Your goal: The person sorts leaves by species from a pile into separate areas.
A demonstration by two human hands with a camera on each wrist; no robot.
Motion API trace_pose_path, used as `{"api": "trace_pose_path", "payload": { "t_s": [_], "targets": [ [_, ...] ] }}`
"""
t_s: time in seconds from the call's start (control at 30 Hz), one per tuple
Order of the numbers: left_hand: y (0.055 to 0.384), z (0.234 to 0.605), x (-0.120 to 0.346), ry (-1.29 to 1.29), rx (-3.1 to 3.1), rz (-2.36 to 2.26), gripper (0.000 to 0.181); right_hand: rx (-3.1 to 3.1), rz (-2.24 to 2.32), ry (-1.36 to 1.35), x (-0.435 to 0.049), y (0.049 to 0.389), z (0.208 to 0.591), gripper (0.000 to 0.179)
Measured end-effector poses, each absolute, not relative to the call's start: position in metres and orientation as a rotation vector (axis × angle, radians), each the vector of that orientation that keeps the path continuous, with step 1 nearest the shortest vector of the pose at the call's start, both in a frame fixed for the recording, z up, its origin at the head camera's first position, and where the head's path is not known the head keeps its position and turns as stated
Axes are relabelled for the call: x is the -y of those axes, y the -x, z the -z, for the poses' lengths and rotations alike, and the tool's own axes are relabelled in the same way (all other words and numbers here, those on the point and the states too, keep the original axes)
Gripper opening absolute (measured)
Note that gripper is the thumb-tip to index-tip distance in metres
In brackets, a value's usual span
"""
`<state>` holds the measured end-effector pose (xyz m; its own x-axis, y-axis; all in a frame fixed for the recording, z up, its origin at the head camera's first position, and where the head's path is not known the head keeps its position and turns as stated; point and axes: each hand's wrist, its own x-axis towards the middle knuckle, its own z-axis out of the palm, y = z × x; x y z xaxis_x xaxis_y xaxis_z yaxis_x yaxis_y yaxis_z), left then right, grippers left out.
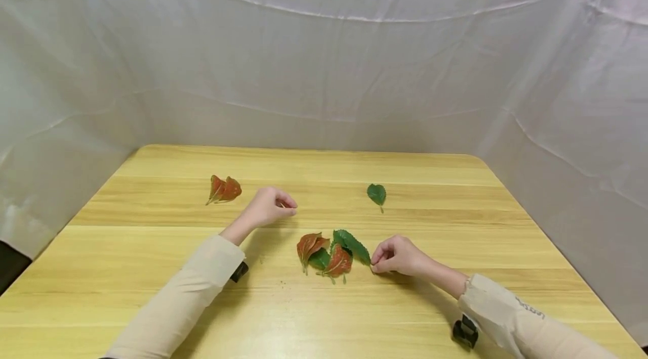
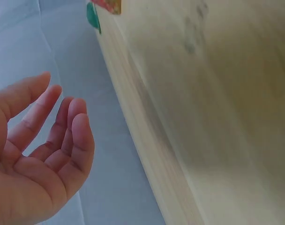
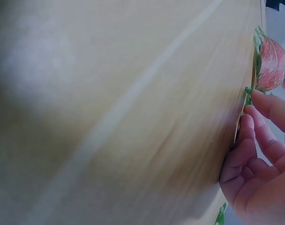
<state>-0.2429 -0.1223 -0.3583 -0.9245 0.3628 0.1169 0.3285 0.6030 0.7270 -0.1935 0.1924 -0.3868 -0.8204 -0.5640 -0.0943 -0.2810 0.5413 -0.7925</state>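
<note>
In the head view, a small pile of red leaves (image 1: 309,246) and green leaves lies on the table near its middle. My right hand (image 1: 402,257) is at the pile's right side, with thumb and forefinger pinching the end of a long green leaf (image 1: 352,243). The right wrist view shows those fingertips (image 3: 257,96) meeting at a bit of green, low over the tabletop. Left of the pile and farther back, my left hand (image 1: 268,207) hovers with loosely bent fingers. Nothing shows between its thumb and fingers (image 2: 81,136) in the left wrist view.
Two overlapping red leaves (image 1: 224,189) lie at the back left of the wooden table (image 1: 304,319). A single green leaf (image 1: 376,194) rests at the back right. Pale sheeting (image 1: 324,66) hangs behind the table and along both sides.
</note>
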Motion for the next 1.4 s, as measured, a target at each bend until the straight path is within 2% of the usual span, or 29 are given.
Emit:
{"api": "trace_pose_path", "payload": {
  "t_s": [0.7,0.93,1.4],
  "targets": [
    [0.225,0.371,0.099,-0.729,-2.433,-1.278,0.017,-2.431,1.171,0.684,-0.192,0.193,0.387,0.008],
    [0.224,0.373,0.095,-0.749,-2.406,-1.200,0.022,-2.430,1.175,0.690,-0.190,0.193,0.385,0.008],
    [0.225,0.374,0.093,-0.727,-2.387,-1.169,0.020,-2.436,1.232,0.584,-0.188,0.199,0.382,0.009]
  ]
}}
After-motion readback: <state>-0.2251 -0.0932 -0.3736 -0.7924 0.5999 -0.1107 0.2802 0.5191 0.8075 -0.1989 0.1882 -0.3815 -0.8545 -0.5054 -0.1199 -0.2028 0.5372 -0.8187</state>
